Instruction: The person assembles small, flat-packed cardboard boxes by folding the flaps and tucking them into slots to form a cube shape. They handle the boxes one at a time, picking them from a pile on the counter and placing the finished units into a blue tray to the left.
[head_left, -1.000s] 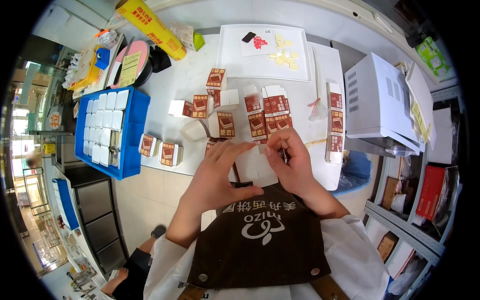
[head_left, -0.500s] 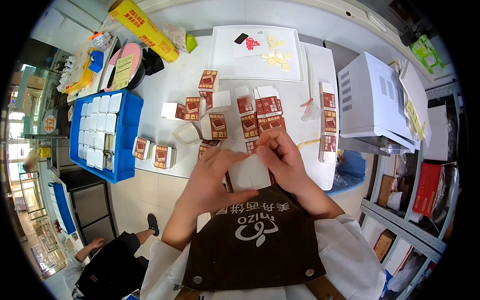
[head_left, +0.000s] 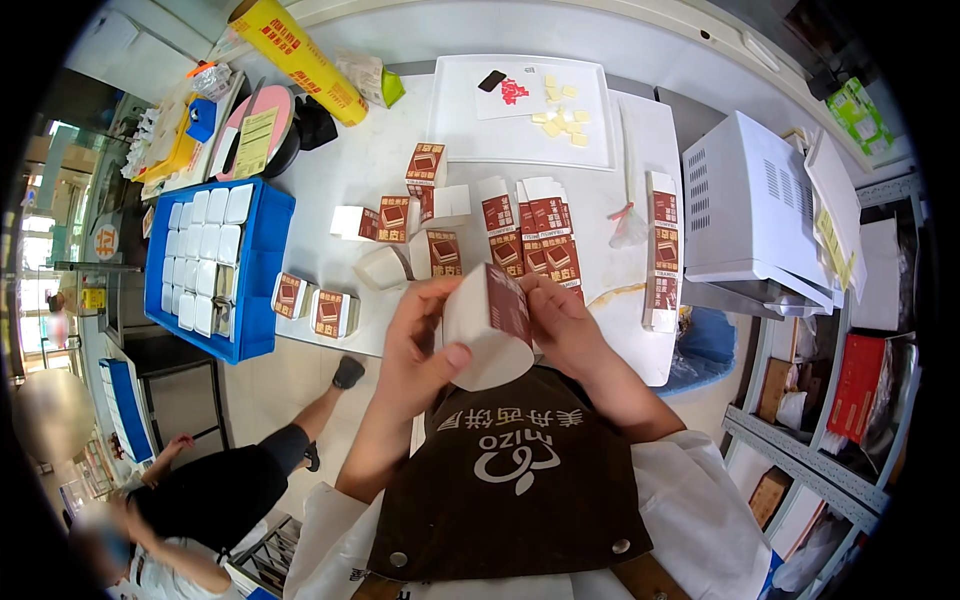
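Observation:
In front of my apron I hold a small paper carton point(head_left: 488, 335), white with a brown-red printed side, tilted toward me. My left hand point(head_left: 415, 345) grips its left side, thumb on the white face. The fingers of my right hand point(head_left: 562, 325) close on the printed right side; their tips are partly hidden. Beyond my hands, flat folded cartons point(head_left: 548, 245) lie in overlapping rows. Several opened cartons point(head_left: 436, 253) stand to their left, some with flaps out. Two closed-looking cartons point(head_left: 330, 312) sit at the table's near left edge.
A blue crate point(head_left: 262, 290) of white-topped packs is at left. The white tray point(head_left: 470, 135) at the back holds pale yellow pieces. Carton stack point(head_left: 662, 250) and white appliance point(head_left: 745, 205) are at right. A yellow roll point(head_left: 300, 60) lies back left; another person point(head_left: 225, 480) is lower left.
The carton in my hands has turned and tilted, now showing its printed side and rounded end. My right hand has shifted down slightly. The other person has moved further into view.

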